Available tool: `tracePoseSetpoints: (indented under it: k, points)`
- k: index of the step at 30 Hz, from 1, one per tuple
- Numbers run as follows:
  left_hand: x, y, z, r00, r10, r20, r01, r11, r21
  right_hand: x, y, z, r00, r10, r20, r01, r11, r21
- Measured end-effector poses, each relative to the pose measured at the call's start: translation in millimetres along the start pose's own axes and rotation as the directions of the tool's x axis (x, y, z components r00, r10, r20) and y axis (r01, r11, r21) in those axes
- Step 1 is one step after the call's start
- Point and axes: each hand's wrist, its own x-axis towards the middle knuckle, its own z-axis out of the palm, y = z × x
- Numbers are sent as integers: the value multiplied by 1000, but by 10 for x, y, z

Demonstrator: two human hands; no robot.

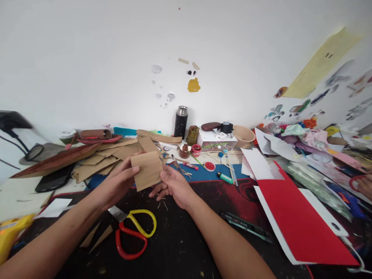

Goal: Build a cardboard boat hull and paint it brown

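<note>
A small, roughly square piece of brown cardboard (147, 170) is held up over the dark mat. My left hand (123, 176) grips it from the left, thumb on its near face and the other fingers mostly hidden behind. At its right edge, my right hand (174, 186) pinches it by the thumb, with the lower fingers curled loosely underneath. Below my hands lie scissors (135, 228) with one red and one yellow handle, blades pointing up and left. Two narrow cardboard offcuts (97, 237) rest beside them.
Cardboard sheets (100, 161) are piled at the left near a cardboard boat shape (55, 161). A black flask (181, 122) and paint pots (196, 150) stand behind. Rightward lie a cutter (247, 226), red paper (305, 217) and another person's hand (365, 186).
</note>
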Motion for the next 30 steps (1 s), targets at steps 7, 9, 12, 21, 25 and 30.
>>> tracePoseSetpoints:
  k: [7,9,12,21,25,30]
  points:
    - [-27,-67,27,999,-39,1,39,993,-112,-19,-23,18,1000,3,30,-5,999,41]
    - [-26,-64,39,1000,-29,-7,29,995,-95,-18,-22,17,999,5,48,-7,999,44]
    - [-21,-54,49,1000,-31,-1,31,997,-74,-12,-9,-3,999,8,51,-10,999,46]
    - [-11,132,-191,991,123,50,-131,841,525,-7,18,-10,999,30,33,-30,999,-20]
    - [-46,251,-331,975,148,164,-221,619,754,-1,40,-6,998,30,56,-26,996,-82]
    - [-149,320,-375,970,45,241,-228,522,822,-22,83,7,994,67,85,-53,985,-163]
